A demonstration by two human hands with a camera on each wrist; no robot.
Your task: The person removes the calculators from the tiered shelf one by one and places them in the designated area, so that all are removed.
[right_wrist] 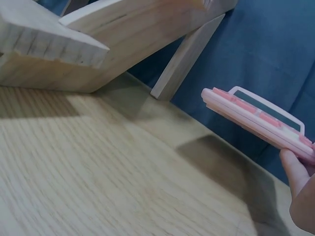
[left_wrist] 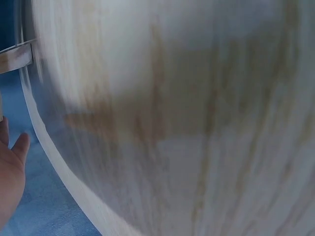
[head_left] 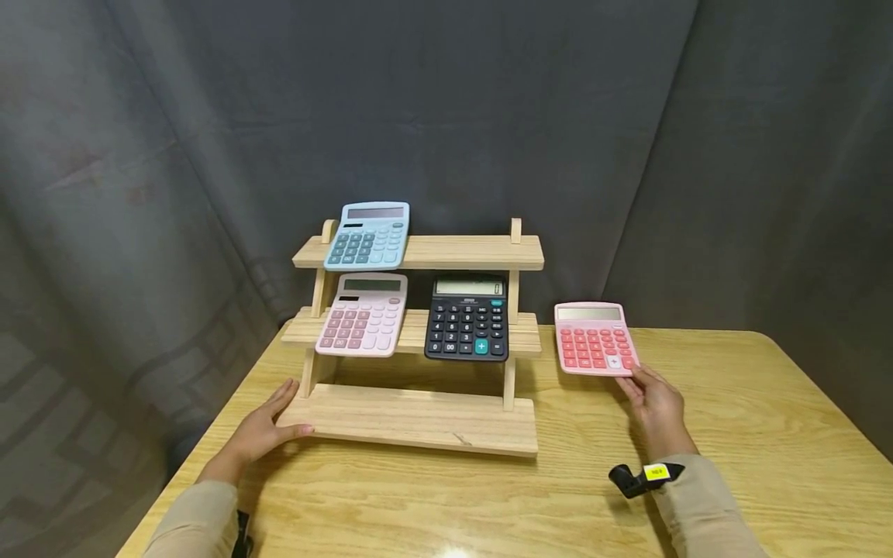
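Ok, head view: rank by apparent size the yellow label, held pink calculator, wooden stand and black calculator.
1. Wooden stand
2. Black calculator
3. Held pink calculator, looking only a little smaller than the black one
4. Yellow label

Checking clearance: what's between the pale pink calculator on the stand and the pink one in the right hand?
In the head view: the black calculator, then the middle shelf's right end and an open gap.
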